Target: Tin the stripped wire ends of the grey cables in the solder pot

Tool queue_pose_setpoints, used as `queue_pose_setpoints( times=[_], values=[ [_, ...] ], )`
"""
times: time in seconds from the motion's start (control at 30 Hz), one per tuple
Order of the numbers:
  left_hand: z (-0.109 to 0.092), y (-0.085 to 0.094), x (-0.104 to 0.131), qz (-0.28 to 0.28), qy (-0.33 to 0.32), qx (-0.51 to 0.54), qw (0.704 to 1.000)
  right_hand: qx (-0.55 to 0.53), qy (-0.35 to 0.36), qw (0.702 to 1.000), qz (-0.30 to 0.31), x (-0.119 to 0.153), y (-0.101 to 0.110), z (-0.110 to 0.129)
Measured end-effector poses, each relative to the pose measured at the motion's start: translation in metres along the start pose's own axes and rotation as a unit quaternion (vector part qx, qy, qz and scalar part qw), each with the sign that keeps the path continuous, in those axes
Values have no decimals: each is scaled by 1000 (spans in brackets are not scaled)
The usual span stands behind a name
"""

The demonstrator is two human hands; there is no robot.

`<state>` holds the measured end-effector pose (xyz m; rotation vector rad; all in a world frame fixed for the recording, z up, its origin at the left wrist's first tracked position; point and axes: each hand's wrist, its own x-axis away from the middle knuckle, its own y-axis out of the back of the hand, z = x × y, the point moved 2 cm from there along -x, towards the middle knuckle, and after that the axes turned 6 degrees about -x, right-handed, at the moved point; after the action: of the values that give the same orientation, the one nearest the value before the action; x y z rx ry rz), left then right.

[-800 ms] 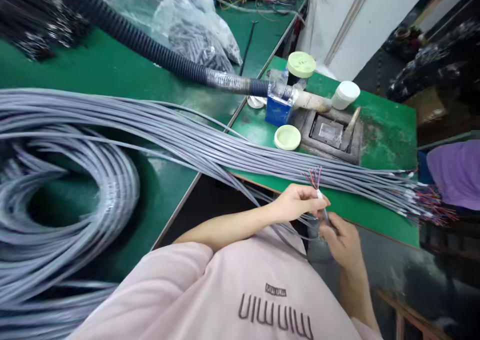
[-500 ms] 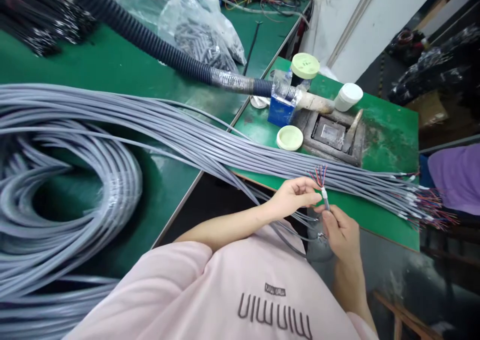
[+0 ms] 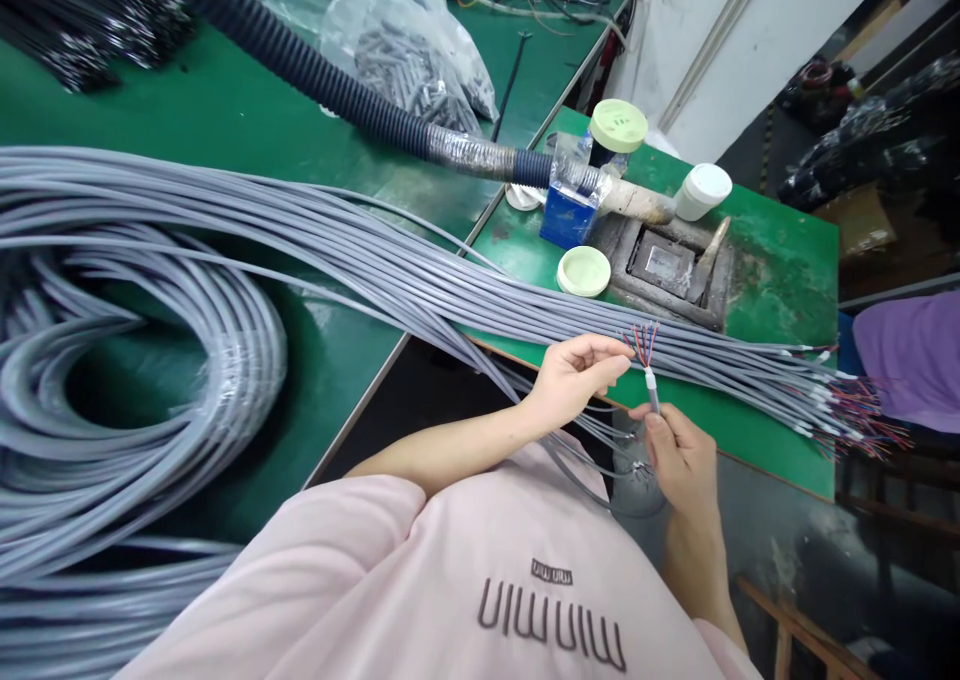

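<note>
A grey multi-core cable (image 3: pixel 652 396) stands nearly upright, with a white band below several fanned-out red, blue and dark wires (image 3: pixel 643 343). My right hand (image 3: pixel 684 455) grips it below the band, between thumb and fingers. Thumb and forefinger of my left hand (image 3: pixel 579 375) are pinched together at the left side of the fan, seemingly on one thin wire; the fingertips partly hide it. Behind both hands runs a thick bundle of grey cables (image 3: pixel 517 310), whose stripped ends (image 3: pixel 862 415) spread out at the right. Other cable ends (image 3: pixel 626 465) hang below the bench edge.
Coiled grey cables (image 3: pixel 240 380) lie at left. A black corrugated hose (image 3: pixel 360 100) ends beside a blue box (image 3: pixel 566 218). Nearby are a recessed metal pot (image 3: pixel 664 260), a green lid (image 3: pixel 583 272) and a white tub (image 3: pixel 703 192). A purple sleeve (image 3: pixel 911 360) shows at right.
My left fingertips have moved from beside the white band up and left to the fanned wires. My right hand still grips the cable, nearly in place. The view has shifted slightly.
</note>
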<state>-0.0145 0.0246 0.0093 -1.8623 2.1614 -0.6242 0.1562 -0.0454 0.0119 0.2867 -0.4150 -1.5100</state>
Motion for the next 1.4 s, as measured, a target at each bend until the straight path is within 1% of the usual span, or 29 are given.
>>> queue_pose_setpoints(
  times=[0.1, 0.23, 0.37, 0.5, 0.7, 1.03, 1.13, 1.27, 1.33, 1.4],
  values=[
    [0, 0, -1, -17, 13, 9, 1000, 10, -3, 1000, 14, 0, 0, 1],
    [0, 0, -3, -21, 23, 12, 999, 16, 5, 1000, 5, -2, 1, 3],
    [-2, 2, -2, -35, 2, 3, 999, 28, 8, 999, 28, -4, 0, 3],
    [-2, 3, -1, -38, -17, 0, 999, 23, 11, 999, 20, -4, 0, 0],
    [0, 2, -3, -35, 2, 9, 999, 20, 9, 1000, 17, -4, -2, -3],
    [1, 1, -5, -58, 44, 30, 997, 17, 11, 1000, 14, -5, -6, 2],
    [2, 1, -7, -51, 38, 34, 997, 16, 10, 1000, 20, -6, -7, 3],
    [4, 0, -10, -42, 26, 38, 998, 11, 13, 1000, 5, -6, -8, 6],
    [5, -2, -9, -38, 24, 51, 998, -2, 12, 1000, -3, -6, -8, 7],
    [8, -4, -7, -24, 39, 84, 995, -17, 11, 1000, -14, -7, -8, 6]
  ],
)
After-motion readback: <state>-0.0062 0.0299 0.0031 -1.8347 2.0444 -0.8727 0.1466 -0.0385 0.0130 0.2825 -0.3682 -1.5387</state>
